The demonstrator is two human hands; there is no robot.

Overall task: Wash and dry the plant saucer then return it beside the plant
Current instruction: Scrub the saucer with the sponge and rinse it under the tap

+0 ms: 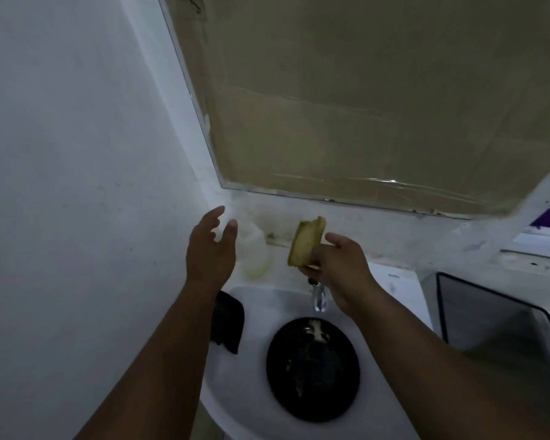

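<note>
The black round plant saucer [313,369] lies flat in the white sink [242,392], with pale suds or water streaks on it. Just above its far rim, a chrome tap [318,298] points down. My right hand [337,265] is raised over the tap and holds a worn yellow sponge [305,241] upright. My left hand [210,249] is lifted near the wall corner, fingers spread and holding nothing, just in front of a translucent plastic bottle [256,252].
A dark cloth [227,322] hangs over the sink's left rim. A mirror covered with brown paper [362,106] fills the wall above. At the right stands a grey box with a dark lid [496,328]. A white wall closes off the left side.
</note>
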